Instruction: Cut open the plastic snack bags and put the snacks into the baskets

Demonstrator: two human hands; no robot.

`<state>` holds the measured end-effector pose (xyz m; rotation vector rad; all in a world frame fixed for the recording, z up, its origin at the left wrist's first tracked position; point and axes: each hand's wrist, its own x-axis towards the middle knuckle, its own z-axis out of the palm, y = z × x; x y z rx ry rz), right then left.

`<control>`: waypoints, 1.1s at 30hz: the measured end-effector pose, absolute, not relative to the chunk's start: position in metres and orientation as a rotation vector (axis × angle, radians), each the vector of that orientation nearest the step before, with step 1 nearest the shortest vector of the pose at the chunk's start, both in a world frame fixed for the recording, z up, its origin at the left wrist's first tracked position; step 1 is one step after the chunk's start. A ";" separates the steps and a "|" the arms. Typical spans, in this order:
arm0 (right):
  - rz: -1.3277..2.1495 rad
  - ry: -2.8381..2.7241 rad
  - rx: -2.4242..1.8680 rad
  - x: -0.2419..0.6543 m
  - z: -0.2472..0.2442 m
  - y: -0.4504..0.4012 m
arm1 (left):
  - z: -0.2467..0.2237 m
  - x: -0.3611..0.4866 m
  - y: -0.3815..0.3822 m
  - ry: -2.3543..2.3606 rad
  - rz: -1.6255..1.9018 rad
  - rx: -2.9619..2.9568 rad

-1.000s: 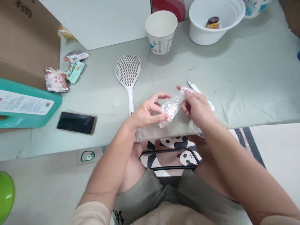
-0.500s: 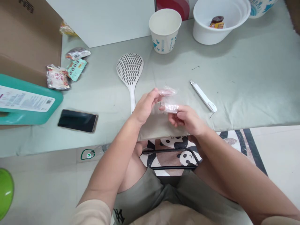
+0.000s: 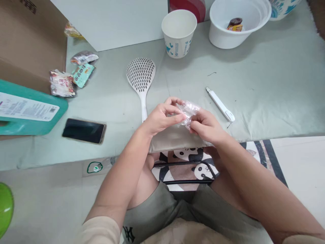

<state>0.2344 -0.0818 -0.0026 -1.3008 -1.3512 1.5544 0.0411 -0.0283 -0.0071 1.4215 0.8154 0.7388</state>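
Note:
Between my two hands, just above the table's front edge, is a crumpled piece of clear plastic wrap (image 3: 191,107). My left hand (image 3: 166,114) has its thumb and fingers closed on the wrap's left side. On the other side, my right hand (image 3: 206,124) pinches it with curled fingers. Left of my hands lies a white skimmer (image 3: 141,75), its handle end hidden behind my left hand. A white utility knife (image 3: 220,104) rests on the cloth to the right.
A phone (image 3: 84,130), a green jug (image 3: 30,108) and several snack packets (image 3: 63,83) are on the left. Along the back stand a paper cup (image 3: 178,35), a white tub (image 3: 228,39) holding a small packet, and a white box (image 3: 127,23).
My hands have come closer together around the plastic wrap. It was stretched between the fingers and is now more bunched up. The other things have stayed in place.

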 end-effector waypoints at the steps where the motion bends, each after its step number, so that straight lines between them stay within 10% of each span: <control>1: 1.555 -1.352 -1.300 0.233 -0.003 -0.082 | -0.008 0.040 -0.028 0.757 0.753 1.395; 16: 2.052 -0.947 -1.013 0.228 0.000 -0.078 | -0.016 0.047 -0.029 0.819 0.777 1.626; 33: 1.663 -0.862 -1.327 0.210 0.002 -0.067 | -0.013 0.029 -0.026 1.295 0.839 1.873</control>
